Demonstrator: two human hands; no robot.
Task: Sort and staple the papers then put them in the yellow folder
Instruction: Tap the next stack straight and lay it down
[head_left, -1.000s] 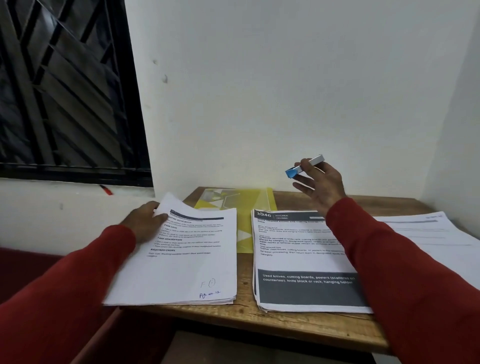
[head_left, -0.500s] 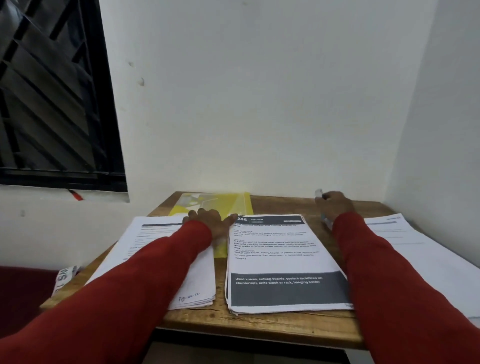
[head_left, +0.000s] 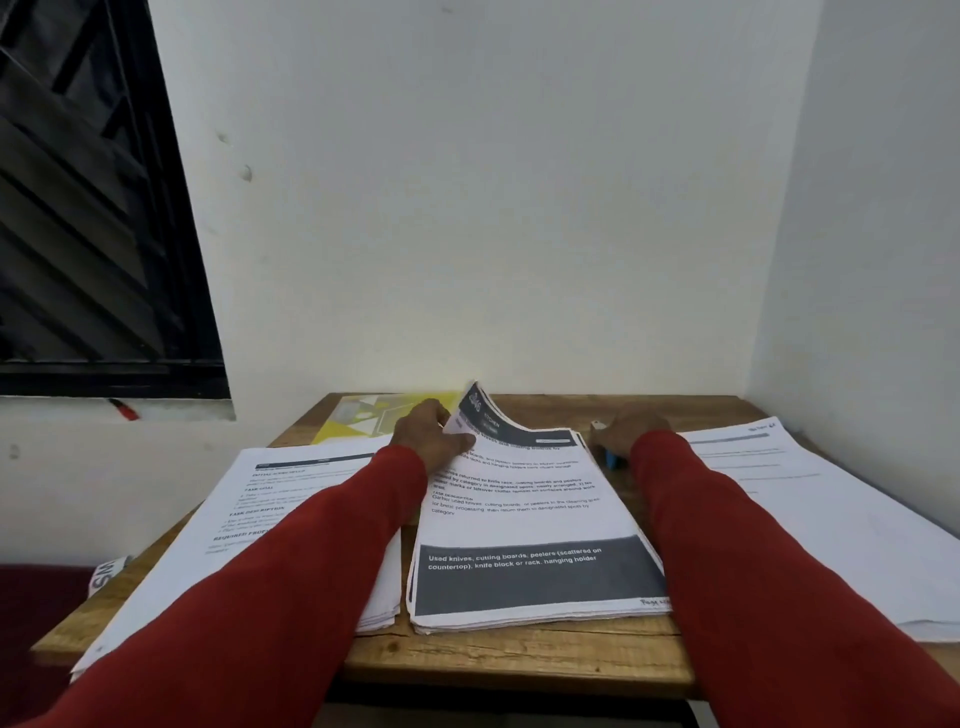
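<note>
Three paper piles lie on the wooden table (head_left: 519, 660). My left hand (head_left: 428, 436) pinches the top-left corner of the middle stack (head_left: 524, 519) and curls it upward. My right hand (head_left: 631, 431) rests on the table beside that stack's right edge, fingers curled round a small blue and silver stapler (head_left: 609, 457), mostly hidden under the hand. The yellow folder (head_left: 363, 415) lies flat at the back, left of my left hand. The left stack (head_left: 270, 519) is partly covered by my red sleeve. A third stack (head_left: 810, 499) lies at the right.
White walls close in behind the table and on the right. A dark barred window (head_left: 78, 208) fills the upper left. A red surface (head_left: 36, 613) lies below the table's left side, with a printed scrap (head_left: 106, 574) at its edge.
My right hand came down from the air to the table with the stapler. My left hand left the left stack, crossed to the middle stack and lifted its top-left corner.
</note>
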